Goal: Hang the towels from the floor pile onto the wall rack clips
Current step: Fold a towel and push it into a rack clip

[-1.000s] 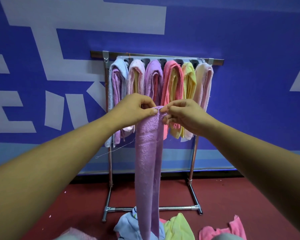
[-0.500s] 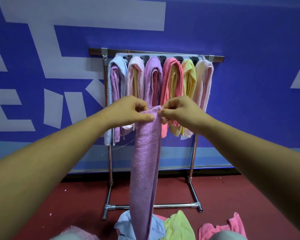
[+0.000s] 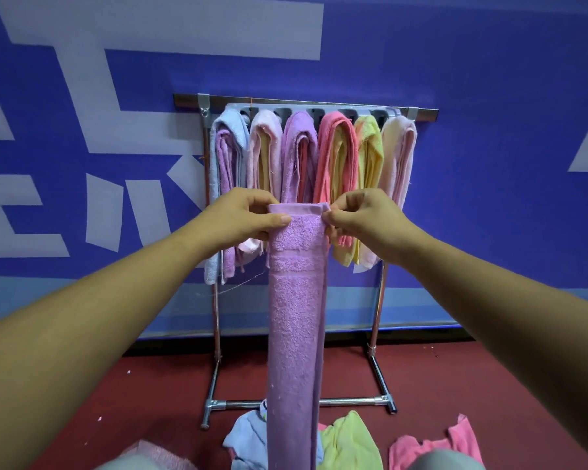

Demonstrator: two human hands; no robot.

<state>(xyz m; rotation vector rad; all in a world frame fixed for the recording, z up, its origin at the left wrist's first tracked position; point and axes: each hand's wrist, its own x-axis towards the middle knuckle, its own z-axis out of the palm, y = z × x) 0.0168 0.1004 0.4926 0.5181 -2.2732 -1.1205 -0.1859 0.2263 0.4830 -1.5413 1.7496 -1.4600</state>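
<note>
The lilac towel point(image 3: 296, 334) and floor pile point(image 3: 347, 446) run off the bottom edge.

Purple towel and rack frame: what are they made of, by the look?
The purple towel looks like terry cloth, probably cotton, with a matte finish: it has a nubby looped pile and flat woven bands near the top. The rack frame looks like polished metal tubing, perhaps chrome or stainless steel: bright highlights run along the bars and clamp joints.

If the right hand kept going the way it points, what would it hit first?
Beyond the purple towel it pinches, the right hand would probably meet the coral towel on the rack; depth unclear.
</note>
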